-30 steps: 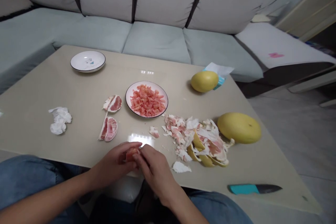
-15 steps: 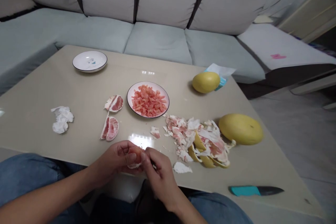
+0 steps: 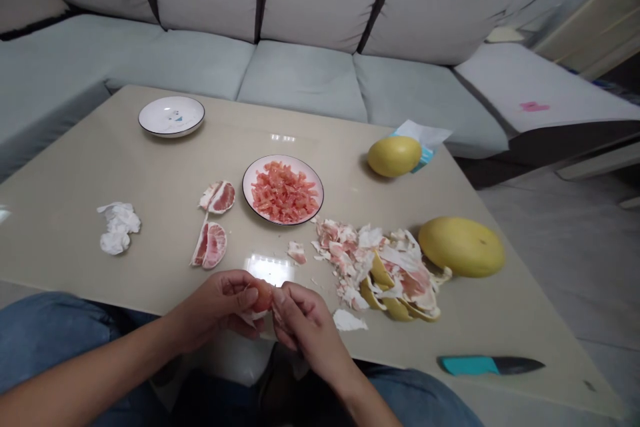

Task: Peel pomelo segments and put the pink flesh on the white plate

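My left hand is closed around a pomelo segment with red flesh, above the table's near edge. Against the segment's right end, my right hand pinches with thumb and forefinger; whatever sits in that pinch is too small to make out. Beyond my hands stands a plate heaped with peeled red pomelo flesh. Two unpeeled pomelo pieces lie left of it. To the right is a pile of pomelo peel and membrane, with a loose scrap nearer my hands.
A knife with a teal handle lies at the near right edge. Two whole pomelos rest on the right side, one beside a tissue pack. Crumpled tissue is at left, a second plate at far left. A sofa stands behind.
My right hand has shifted slightly right and down, and its fingers now pinch at the segment's end. More of the red flesh shows in my left hand.
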Demonstrator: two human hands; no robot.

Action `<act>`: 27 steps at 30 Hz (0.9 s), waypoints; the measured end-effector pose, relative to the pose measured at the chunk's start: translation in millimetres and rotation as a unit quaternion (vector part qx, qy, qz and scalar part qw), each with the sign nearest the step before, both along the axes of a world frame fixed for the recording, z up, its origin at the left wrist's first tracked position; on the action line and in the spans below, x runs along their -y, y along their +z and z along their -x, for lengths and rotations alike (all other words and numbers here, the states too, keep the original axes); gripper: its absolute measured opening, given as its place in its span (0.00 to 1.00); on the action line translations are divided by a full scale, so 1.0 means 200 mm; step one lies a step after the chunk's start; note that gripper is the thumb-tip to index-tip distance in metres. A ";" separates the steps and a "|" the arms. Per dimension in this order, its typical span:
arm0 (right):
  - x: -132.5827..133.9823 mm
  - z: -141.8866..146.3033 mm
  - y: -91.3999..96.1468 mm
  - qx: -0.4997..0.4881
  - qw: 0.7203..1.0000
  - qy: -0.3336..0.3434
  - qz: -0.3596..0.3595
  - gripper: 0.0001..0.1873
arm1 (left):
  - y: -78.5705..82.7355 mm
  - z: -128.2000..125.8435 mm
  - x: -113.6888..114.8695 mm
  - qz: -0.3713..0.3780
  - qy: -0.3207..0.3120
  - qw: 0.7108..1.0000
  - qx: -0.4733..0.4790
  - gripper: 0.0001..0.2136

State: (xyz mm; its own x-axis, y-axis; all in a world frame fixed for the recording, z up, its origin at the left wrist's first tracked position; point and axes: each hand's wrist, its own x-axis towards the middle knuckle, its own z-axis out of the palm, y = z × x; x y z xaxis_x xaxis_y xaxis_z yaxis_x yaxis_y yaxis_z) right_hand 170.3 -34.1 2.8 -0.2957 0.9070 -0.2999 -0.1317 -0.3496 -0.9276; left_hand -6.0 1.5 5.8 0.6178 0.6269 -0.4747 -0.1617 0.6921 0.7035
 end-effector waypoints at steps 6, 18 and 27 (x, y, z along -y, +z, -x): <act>0.00 0.01 0.03 0.191 0.971 0.036 -0.138 0.24 | -0.02 -0.01 0.01 -0.023 0.009 0.999 -0.045 0.13; 0.02 0.00 0.01 -0.046 0.990 0.063 0.118 0.28 | 0.01 0.01 -0.01 0.026 -0.070 0.997 -0.032 0.15; -0.02 -0.01 0.04 -0.119 0.976 0.058 0.172 0.28 | 0.02 0.01 -0.03 0.017 -0.070 0.997 -0.035 0.11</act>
